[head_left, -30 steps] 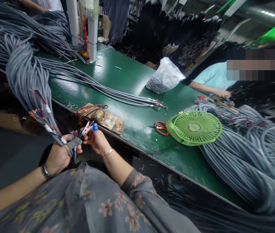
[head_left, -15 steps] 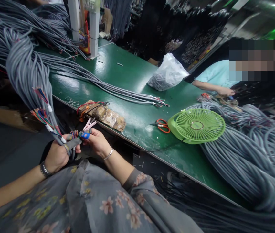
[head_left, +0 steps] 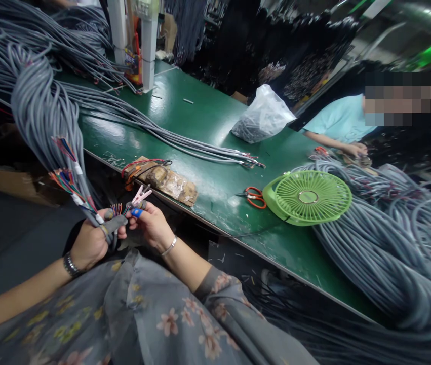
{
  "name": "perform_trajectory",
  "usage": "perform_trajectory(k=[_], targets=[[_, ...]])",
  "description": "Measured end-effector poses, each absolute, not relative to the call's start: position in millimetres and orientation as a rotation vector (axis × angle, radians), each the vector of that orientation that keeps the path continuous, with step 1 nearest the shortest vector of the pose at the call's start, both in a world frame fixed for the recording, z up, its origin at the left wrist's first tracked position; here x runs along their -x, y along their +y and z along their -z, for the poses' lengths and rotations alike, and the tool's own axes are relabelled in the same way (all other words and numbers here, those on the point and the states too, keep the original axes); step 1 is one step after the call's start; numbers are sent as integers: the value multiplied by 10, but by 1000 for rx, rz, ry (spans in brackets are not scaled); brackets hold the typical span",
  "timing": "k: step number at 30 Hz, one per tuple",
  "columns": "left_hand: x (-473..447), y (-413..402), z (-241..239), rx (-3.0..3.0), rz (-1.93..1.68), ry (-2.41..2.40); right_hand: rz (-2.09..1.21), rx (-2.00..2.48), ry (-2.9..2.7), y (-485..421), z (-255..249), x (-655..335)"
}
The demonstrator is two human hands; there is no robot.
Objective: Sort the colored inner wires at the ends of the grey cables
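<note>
My left hand [head_left: 92, 239] is closed around the end of a grey cable, a grey cover on its thumb. Thin coloured wires [head_left: 116, 208] fan out of that end just above the thumb. Close by on the right, my right hand [head_left: 155, 226] pinches at the wire tips, with blue tape [head_left: 136, 212] round one finger. A pink clip [head_left: 140, 195] sticks up beside its fingertips; whether the hand holds it I cannot tell. Stripped cable ends with coloured wires [head_left: 65, 183] hang from a thick grey cable bundle [head_left: 46, 109] left of my hands.
On the green table [head_left: 215, 195] lie a taped brown block [head_left: 169, 183], orange-handled scissors [head_left: 255, 197] and a green fan [head_left: 308, 196]. Behind them is a plastic bag [head_left: 263, 115]. Grey cables [head_left: 375, 253] pile up at the right, where another person [head_left: 339, 121] works.
My hands stay almost in place, the right one shifting very slightly at the wires. The other person's hands have come together at the far right.
</note>
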State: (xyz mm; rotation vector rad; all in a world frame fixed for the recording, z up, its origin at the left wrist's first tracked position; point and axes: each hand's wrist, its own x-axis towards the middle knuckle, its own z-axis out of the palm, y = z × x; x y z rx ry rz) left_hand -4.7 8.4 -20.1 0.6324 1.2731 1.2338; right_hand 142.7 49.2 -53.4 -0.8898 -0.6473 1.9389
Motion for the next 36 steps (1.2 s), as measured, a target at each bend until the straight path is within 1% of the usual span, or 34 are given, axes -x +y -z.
perform_trajectory(k=[9,16,21,27,31,36], targets=[[53,54,172,-739,-1204,1255,-1836,960,-679,502,471,-1387],[58,66,202,-660,-1272,1314,-1783,962,-713,463,517,-1405],[51,88,94,-605,-1325,1298,-1825,923,-753,433,556,-1455],[-6,128,-36,-550,-1303,1281,-1910,960,-651,664,488,-1453],[-36,156,-22,-580,-1301,1286,-1875,914,-685,770,436,-1411],[-77,166,3,-628,-1276,1280,-1893,874,-566,790,460,-1355]])
